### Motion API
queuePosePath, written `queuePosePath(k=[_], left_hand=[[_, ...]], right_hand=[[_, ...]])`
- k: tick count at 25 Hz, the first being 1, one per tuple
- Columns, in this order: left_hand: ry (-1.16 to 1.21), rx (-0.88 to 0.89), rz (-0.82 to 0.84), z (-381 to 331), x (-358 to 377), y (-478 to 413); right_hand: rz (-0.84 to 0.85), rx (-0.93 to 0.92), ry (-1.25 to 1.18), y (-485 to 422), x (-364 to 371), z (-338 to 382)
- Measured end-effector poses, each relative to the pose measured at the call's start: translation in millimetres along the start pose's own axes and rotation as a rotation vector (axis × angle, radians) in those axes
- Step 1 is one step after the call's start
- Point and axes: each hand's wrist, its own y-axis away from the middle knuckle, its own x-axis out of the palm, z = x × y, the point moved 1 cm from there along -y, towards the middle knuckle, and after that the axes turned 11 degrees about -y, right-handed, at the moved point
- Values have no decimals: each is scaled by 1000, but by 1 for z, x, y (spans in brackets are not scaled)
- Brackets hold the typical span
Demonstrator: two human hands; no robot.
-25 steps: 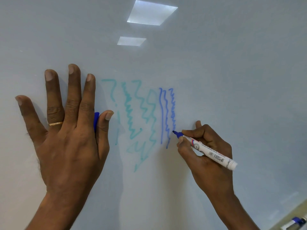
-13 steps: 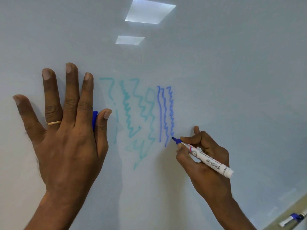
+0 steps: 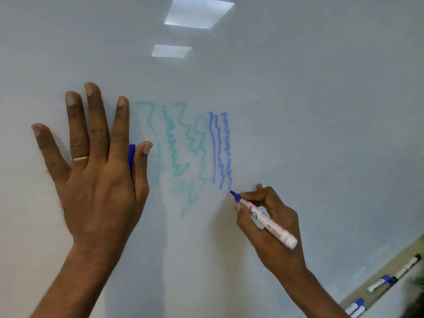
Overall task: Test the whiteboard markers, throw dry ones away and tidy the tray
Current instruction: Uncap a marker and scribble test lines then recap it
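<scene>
Glossy whiteboard (image 3: 321,111) fills the view. Left hand (image 3: 96,180) flat against it, fingers straight and spread, ring (image 3: 80,158) on one; blue cap (image 3: 131,154) nipped between thumb and forefinger. Right hand (image 3: 273,221) lower right, thumb and fingers curled tight round the marker (image 3: 266,220): white barrel, blue tip touching the board at the foot of the blue lines (image 3: 220,152). Those read strong; teal scribbles (image 3: 174,152) beside them pale and patchy. Tray (image 3: 413,246) at bottom right corner, spare markers (image 3: 380,283) lying along it, blurred. Lamp reflections (image 3: 198,12) up top.
</scene>
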Motion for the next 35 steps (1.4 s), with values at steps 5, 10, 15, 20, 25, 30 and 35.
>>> queuePosePath(k=[5,10,15,20,25,30,35], left_hand=[[-62,13,-68,-3,-5,1],[314,97,-289,0,-10,15],[726,-174,129,-19,-39,76],[999,-360,465,-30,-54,131],[1033,-358,618,-28,-75,149],[1083,-501,618,-23,-85,155],[1091,-453,700,-21,-93,163]], right_hand=[[24,-271,141,45,10,3],[-92,-9,-103,45,1,12],[-12,68,-248,52,-6,35],[206,240,-425,63,-5,49],[296,324,-435,75,-1,58],[346,371,-336,85,-7,59],[386,411,-259,90,-23,61]])
